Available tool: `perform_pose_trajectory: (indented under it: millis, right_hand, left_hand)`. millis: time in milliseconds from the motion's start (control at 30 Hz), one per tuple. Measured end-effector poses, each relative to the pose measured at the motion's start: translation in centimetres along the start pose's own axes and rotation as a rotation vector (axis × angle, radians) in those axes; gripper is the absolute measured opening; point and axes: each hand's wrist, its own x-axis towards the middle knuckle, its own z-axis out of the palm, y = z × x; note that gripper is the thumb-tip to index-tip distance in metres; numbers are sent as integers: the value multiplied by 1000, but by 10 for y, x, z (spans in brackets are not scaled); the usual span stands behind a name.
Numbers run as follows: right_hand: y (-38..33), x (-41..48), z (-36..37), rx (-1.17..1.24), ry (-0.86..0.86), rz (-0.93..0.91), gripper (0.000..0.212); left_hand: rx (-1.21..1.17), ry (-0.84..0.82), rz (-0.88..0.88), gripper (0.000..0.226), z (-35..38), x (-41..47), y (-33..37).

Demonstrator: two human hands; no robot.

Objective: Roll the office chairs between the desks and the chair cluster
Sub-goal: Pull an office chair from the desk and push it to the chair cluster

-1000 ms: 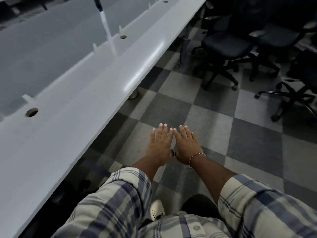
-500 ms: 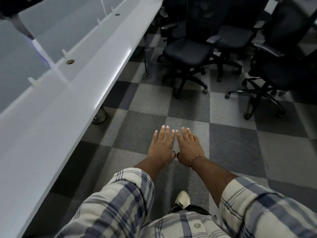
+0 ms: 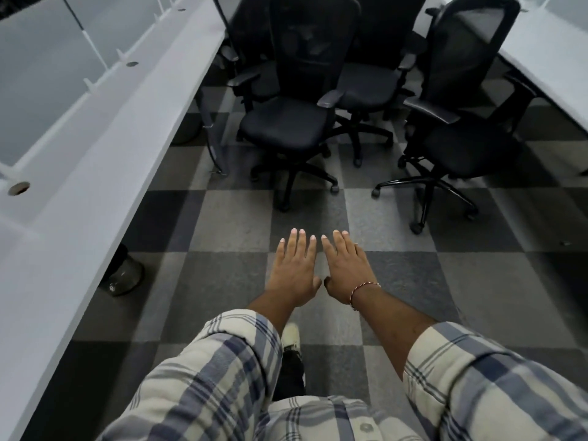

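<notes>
Your left hand [image 3: 294, 272] and right hand [image 3: 345, 272] hang flat, holding nothing.
The chair [image 3: 286, 125] likely rolls easily but swivels; take its stiff backrest [image 3: 313, 43] top.

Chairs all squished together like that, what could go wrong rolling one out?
The front chair has wheeled legs close to those of the right chair, so they might snag. It also stands near the desk support and could bump it. The chairs behind are packed tight and may drag along.
</notes>
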Motion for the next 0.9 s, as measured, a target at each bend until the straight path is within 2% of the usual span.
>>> perform_pose_trajectory:
  millis: [467, 633, 900]
  right_hand:
    - [76, 213, -71, 4, 84, 162, 87]
    - [104, 269, -85, -6, 77, 208, 86]
    - [191, 369, -98, -35, 67, 252, 91]
  left_hand:
    - [44, 109, 197, 83, -70, 252, -46]
    - [51, 84, 248, 84, -83, 322, -48]
    - [75, 59, 289, 82, -87, 459, -32]
